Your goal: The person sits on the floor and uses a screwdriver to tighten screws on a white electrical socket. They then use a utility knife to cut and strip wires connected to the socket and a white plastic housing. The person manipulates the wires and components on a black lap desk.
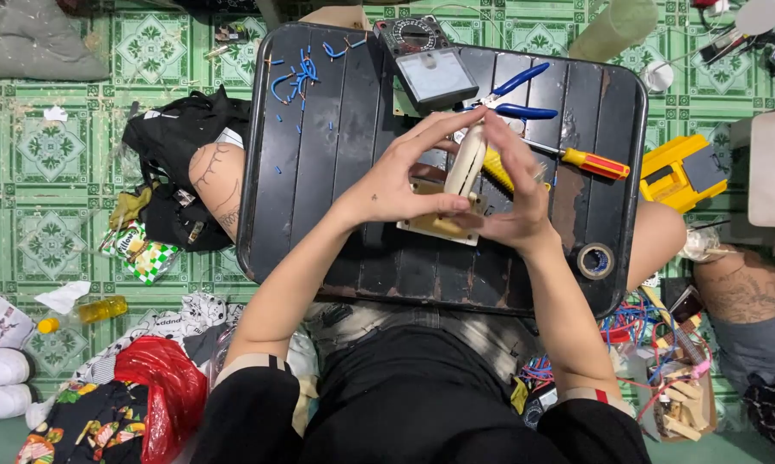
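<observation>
- Left hand [402, 185] pinching the near left part of a cream plastic fitting [443, 210], thumb along its front edge, fingers spread above and reaching to the upright part.
- Right hand [515, 193] closed against the fitting's right side, fingertips touching its upright cream piece [468, 159].
- Fitting resting between both palms, near the middle of the black tray [319, 198].
- Just beyond the hands: blue-handled pliers [515, 96], red-and-yellow screwdriver [587, 160], analogue meter [430, 73].
- Tape roll [595, 260] near the right wrist.
- Blue wire offcuts [295, 79] far left on the tray.
</observation>
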